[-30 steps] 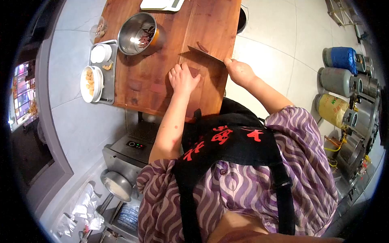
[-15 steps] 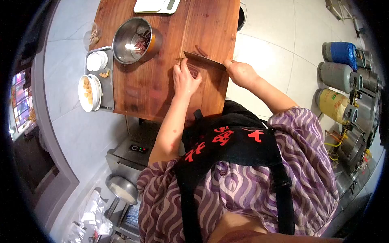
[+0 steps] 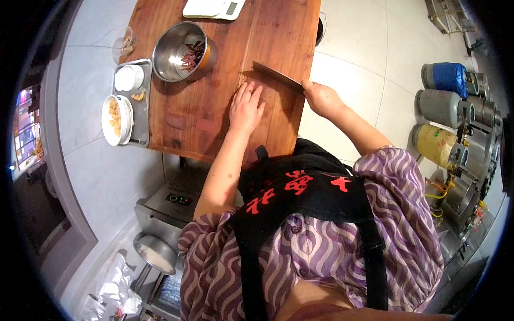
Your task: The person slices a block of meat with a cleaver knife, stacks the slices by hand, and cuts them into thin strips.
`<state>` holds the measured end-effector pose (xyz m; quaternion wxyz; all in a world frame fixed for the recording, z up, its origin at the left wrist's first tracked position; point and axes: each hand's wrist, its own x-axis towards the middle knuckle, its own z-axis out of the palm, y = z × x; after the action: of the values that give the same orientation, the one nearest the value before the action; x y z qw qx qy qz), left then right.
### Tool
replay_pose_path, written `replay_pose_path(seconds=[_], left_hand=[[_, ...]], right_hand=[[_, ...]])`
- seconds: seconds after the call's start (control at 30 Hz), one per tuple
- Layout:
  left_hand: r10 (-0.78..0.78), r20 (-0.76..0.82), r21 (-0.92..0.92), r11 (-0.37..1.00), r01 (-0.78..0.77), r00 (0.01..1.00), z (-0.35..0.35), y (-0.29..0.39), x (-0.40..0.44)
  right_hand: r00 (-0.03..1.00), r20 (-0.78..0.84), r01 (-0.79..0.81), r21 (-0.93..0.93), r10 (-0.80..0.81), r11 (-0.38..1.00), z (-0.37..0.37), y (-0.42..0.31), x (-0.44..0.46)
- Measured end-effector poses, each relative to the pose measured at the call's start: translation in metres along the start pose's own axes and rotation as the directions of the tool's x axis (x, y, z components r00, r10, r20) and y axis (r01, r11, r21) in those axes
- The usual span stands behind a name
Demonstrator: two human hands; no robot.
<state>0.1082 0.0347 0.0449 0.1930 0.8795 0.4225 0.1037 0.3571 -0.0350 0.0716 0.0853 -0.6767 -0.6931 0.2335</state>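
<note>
My right hand (image 3: pixel 323 100) is closed round the handle end of a cleaver (image 3: pixel 276 75), near the right edge of the wooden table (image 3: pixel 225 43). The wide blade stands on edge and points left, casting a shadow on the wood. Below the blade's far end, my left hand (image 3: pixel 246 109) lies palm down with its fingers stretched out. What may be under its fingers is hidden. Up and to the left, a deep steel pot (image 3: pixel 162 64) leans, holding dark red strips (image 3: pixel 193 55) that look like cut meat.
A grey tray (image 3: pixel 140 120) on the left carries small white dishes (image 3: pixel 128 78) and white bowls with yellowish pieces (image 3: pixel 114 117). A clear tub (image 3: pixel 124 45) stands behind it. A white scale (image 3: pixel 213 8) sits at the top. Gas cylinders (image 3: pixel 439 101) stand at right.
The cleaver blade has lifted slightly away from my left hand. My left hand has flattened, its fingers stretching forward. The dark reddish piece beside that hand no longer shows. The view has shifted slightly.
</note>
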Motion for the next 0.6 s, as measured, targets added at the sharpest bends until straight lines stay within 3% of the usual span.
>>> replay_pose_path(seconds=[0.27,0.4,0.6], left_hand=[[0.096,-0.030,0.039,0.995,-0.095,0.995,-0.003,-0.003,-0.009],[0.071,-0.042,-0.073,0.995,-0.074,0.997,0.001,-0.010,0.002],[0.144,-0.082,-0.022,0.989,-0.146,0.986,-0.002,-0.010,0.011]], right_hand=[[1.000,-0.011,-0.002,-0.004,0.001,1.000,-0.008,-0.010,-0.004],[0.999,0.031,0.026,-0.102,-0.023,0.994,-0.006,-0.020,-0.002],[0.999,0.039,0.029,-0.180,-0.023,0.983,-0.004,-0.027,-0.003]])
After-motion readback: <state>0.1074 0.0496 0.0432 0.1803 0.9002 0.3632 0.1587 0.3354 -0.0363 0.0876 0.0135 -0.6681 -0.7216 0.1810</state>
